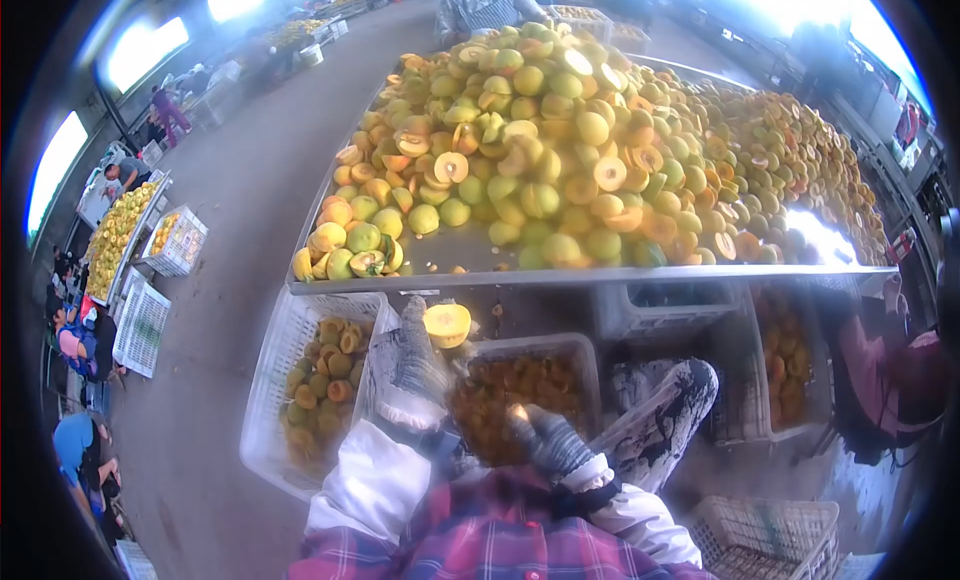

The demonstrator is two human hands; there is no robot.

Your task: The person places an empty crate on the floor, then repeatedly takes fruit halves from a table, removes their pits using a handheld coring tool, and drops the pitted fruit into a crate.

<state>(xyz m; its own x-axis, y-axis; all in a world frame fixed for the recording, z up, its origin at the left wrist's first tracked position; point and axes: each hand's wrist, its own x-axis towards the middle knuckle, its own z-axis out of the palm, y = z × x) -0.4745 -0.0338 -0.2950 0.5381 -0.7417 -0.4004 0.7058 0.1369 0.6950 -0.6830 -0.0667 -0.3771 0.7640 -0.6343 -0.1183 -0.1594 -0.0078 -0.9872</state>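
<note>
My left hand (420, 358), in a grey knit glove, is closed on a cut yellow peach half (447, 325) with its cut face up, just below the table edge. My right hand (553, 442), gloved too, is lower and nearer my body, with its fingers curled; what it holds, if anything, is hidden. Between and below my hands is a crate (590, 365) of orange-brown peach pieces (515, 390). On the metal table (460, 252) ahead lies a large heap of yellow-green peaches (530, 130), some whole, some halved.
A white crate (262, 400) of peach halves (325, 375) stands at my left. Several more crates are under the table and at the lower right (770, 525). A person (490, 5) is behind the heap, another (885, 370) sits at the right. Other workers and tables (165, 185) line the left side.
</note>
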